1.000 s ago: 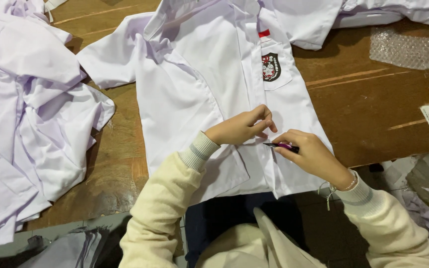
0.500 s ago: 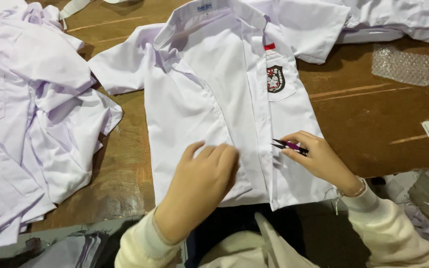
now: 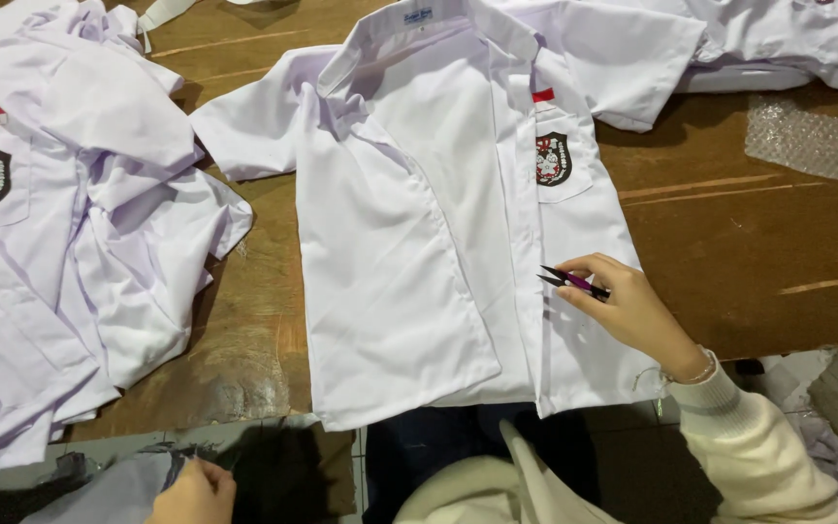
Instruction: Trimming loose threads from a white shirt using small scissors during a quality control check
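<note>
White shirt (image 3: 438, 243) lies flat, front up, on brown counter (image 3: 729, 243), dark crest badge (image 3: 553, 158) on chest pocket. Right hand (image 3: 632, 311) rests on shirt's lower right front, grip closed around small thread snips (image 3: 572, 282), blades pointing left. Left hand (image 3: 196, 493) low at counter's near edge, off shirt; grip state unclear. Heap of white shirts (image 3: 60, 243) lies left; bubble wrap (image 3: 807, 138) right.

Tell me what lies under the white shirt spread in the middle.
The white shirt lies on a brown wooden table, bare beside it. The right hand with thread snips rests on top. Anything beneath the cloth is hidden.
</note>
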